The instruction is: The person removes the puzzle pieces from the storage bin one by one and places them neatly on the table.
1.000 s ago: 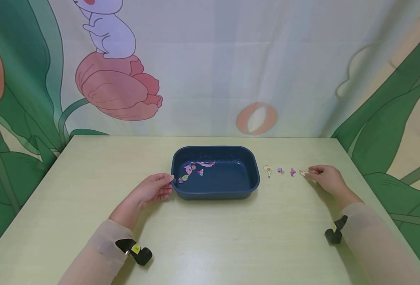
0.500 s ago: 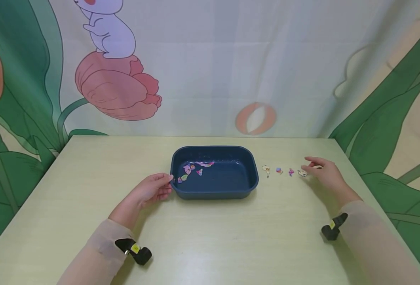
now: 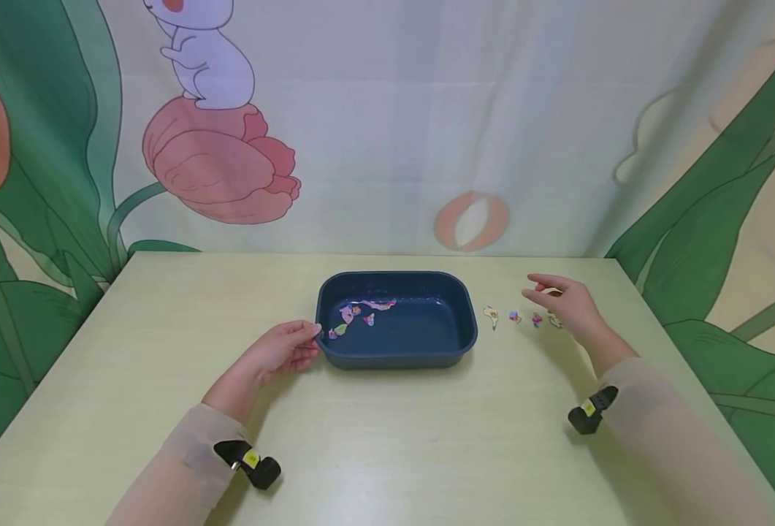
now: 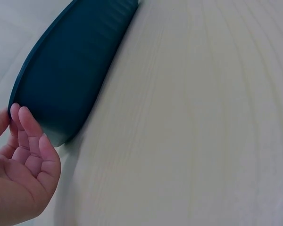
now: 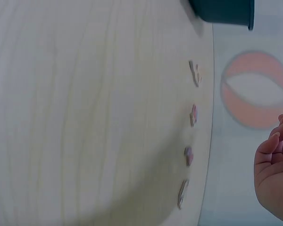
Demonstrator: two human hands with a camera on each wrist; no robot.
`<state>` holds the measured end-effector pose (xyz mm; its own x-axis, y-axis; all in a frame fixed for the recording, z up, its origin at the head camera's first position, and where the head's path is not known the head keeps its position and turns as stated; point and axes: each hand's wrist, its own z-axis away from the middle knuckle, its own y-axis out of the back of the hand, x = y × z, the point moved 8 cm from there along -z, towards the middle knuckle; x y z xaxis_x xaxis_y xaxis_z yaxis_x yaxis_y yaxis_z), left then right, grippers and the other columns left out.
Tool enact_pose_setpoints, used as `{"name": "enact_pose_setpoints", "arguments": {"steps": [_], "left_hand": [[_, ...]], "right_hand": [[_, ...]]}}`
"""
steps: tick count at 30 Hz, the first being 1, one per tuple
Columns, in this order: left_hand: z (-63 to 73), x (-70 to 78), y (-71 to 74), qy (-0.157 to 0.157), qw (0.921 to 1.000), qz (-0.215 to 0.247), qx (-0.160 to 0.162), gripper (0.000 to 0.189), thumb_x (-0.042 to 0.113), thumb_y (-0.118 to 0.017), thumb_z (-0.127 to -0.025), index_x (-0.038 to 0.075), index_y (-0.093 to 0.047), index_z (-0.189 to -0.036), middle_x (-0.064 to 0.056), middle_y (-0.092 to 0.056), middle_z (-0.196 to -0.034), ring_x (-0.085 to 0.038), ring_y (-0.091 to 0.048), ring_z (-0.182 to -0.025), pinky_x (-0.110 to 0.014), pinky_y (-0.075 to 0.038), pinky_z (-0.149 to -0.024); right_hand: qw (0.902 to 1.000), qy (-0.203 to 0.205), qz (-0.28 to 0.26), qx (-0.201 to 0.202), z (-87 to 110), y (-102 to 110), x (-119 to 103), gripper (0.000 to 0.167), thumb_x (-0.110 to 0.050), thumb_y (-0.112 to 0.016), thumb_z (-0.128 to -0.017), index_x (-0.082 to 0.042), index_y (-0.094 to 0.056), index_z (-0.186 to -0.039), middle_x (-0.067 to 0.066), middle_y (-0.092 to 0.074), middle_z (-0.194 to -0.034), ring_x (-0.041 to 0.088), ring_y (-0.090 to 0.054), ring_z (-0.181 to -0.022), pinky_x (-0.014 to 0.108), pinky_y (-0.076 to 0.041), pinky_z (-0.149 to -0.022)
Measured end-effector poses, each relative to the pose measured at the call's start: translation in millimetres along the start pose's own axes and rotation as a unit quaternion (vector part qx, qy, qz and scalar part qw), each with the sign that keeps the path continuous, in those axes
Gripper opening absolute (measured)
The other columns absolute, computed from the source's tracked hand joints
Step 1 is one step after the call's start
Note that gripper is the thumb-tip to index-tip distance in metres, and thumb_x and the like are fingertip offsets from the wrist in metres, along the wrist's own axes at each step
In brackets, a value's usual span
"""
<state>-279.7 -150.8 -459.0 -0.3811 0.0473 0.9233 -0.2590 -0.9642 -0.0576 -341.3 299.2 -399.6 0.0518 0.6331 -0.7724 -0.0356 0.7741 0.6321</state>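
Note:
My left hand [image 3: 288, 348] pinches the left rim of a dark blue rectangular tray [image 3: 396, 361], thumb on top and fingers below. The left wrist view shows this left hand [image 4: 26, 169] at the corner of the tray [image 4: 68, 70]. To the tray's right, several small colourful cut-out pieces lie in a row: a pale one [image 3: 490, 315], a blue-and-red one [image 3: 515, 316], a pink-purple one [image 3: 536, 319] and a whitish one [image 3: 554, 320]. Above the row's right end hovers my right hand [image 3: 571, 303], thumb and forefinger apart, nothing visible between them.
Inside the tray, at its left side, lie more small cut-outs, among them a long pink one [image 3: 380, 305] and a green one [image 3: 341, 329]. A pale wooden table [image 3: 387, 438] bears everything. Behind it hangs a printed curtain [image 3: 367, 131].
My right hand has let go of the whitish cut-out at the row's right end, then risen and moved left over the row. My left hand stays at the tray's rim.

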Motion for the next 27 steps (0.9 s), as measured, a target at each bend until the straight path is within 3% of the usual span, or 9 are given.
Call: {"name": "enact_pose_setpoints", "arguments": {"steps": [2,9,16,23,27], "left_hand": [[0.2,-0.7,0.6,0.003,1.0,-0.001,0.002,0.022,0.027,-0.053,-0.096,0.006,-0.054,-0.092,-0.001,-0.058,-0.077,-0.013,-0.057,-0.07,-0.025,-0.05,-0.067],[0.0,-0.8,0.7,0.0,1.0,0.0,-0.001,0.022,0.026,-0.053,-0.096,0.004,-0.054,-0.093,-0.001,-0.057,-0.076,-0.012,-0.056,-0.069,-0.024,-0.05,-0.065],[-0.3,-0.8,0.9,0.007,1.0,-0.002,0.004,0.022,0.027,-0.054,-0.096,0.006,-0.054,-0.093,-0.002,-0.058,-0.077,-0.013,-0.057,-0.07,-0.025,-0.05,-0.066],[-0.3,-0.7,0.9,0.009,0.9999,-0.002,0.006,0.023,0.027,-0.053,-0.096,0.004,-0.054,-0.094,-0.003,-0.058,-0.078,-0.014,-0.056,-0.07,-0.025,-0.05,-0.066],[0.2,-0.5,0.6,0.005,1.0,0.0,0.001,0.024,0.026,-0.053,-0.096,0.002,-0.054,-0.096,-0.002,-0.058,-0.077,-0.013,-0.056,-0.07,-0.024,-0.05,-0.066]], "right_hand": [[1.0,0.0,-0.005,-0.004,-1.6,-6,-5,0.065,-0.047,-0.064,-0.084,-0.01,-0.05,-0.134,0.009,-0.048,-0.111,0.025,-0.046,-0.091,0.025,-0.039,-0.054],[0.9998,0.001,-0.005,-0.019,-1.9,-21,-15,0.062,-0.047,-0.065,-0.083,-0.012,-0.051,-0.133,0.01,-0.048,-0.111,0.031,-0.048,-0.092,0.032,-0.049,-0.061],[0.9995,0.016,-0.009,-0.025,-2.2,-32,-23,0.06,-0.045,-0.067,-0.083,-0.012,-0.054,-0.131,0.008,-0.051,-0.106,0.032,-0.048,-0.085,0.024,-0.039,-0.051],[0.9976,0.051,-0.025,-0.04,-0.8,-48,-40,0.055,-0.04,-0.07,-0.082,-0.01,-0.057,-0.126,0.007,-0.054,-0.1,0.034,-0.052,-0.077,0.028,-0.043,-0.055],[0.9965,0.065,-0.024,-0.048,0.3,-57,-52,0.05,-0.036,-0.07,-0.083,-0.011,-0.059,-0.124,0.008,-0.054,-0.1,0.029,-0.051,-0.076,0.025,-0.038,-0.054]]}}
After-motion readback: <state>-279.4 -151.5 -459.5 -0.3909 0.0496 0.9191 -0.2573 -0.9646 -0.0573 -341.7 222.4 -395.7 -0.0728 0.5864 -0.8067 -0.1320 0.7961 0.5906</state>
